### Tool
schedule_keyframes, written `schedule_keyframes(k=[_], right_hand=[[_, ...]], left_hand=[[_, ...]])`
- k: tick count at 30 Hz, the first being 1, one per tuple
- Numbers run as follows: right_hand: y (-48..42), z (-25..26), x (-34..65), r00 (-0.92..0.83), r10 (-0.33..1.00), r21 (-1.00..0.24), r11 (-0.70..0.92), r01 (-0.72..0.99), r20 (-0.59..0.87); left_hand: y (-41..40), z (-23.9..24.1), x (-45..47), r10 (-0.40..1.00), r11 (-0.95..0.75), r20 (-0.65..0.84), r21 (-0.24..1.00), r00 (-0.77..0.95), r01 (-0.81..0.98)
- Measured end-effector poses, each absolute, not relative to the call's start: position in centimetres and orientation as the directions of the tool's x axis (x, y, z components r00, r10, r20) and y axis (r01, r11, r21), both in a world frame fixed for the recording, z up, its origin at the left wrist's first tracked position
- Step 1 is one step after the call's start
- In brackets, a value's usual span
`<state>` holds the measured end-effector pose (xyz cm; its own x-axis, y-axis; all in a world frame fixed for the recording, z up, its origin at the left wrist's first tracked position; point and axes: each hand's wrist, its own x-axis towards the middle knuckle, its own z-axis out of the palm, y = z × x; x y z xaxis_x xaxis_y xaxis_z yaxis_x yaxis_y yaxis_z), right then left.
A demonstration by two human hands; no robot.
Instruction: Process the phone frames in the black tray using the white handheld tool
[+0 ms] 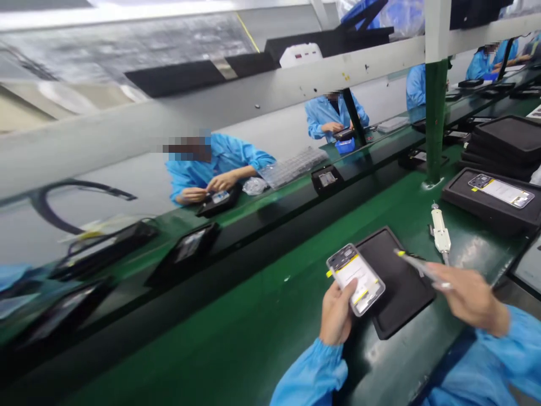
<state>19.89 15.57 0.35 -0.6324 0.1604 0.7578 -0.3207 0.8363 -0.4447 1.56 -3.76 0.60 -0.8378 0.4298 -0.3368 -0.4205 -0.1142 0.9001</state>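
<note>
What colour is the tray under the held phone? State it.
Black tray, seen in the head view.

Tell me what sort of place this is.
Most likely a phone assembly line in a factory. The left hand holds an open phone over a black tray, the right hand a thin tool, and people in blue coats work along a green belt.

- An electronics assembly line is shown: a long green workbench (262, 316) is lined with black trays (494, 197).
- Blue-smocked workers (220, 163) are seated opposite.
</note>
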Motion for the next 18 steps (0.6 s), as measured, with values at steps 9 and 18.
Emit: schedule_keyframes(k=[9,18], right_hand=[[10.2,-3.6,12.5,-0.913,-0.057,-0.444,0.86,-0.251,0.405],[11.4,3.2,17.7,-0.783,0.514,-0.824,0.566,0.003,0.35]], left_hand=[[-11.9,2.4,2.5,0.221,-0.042,-0.437,0.889,-0.872,-0.456],[-1.7,1.0,9.3,0.742,0.205,-0.054,0.967,-0.668,0.149]])
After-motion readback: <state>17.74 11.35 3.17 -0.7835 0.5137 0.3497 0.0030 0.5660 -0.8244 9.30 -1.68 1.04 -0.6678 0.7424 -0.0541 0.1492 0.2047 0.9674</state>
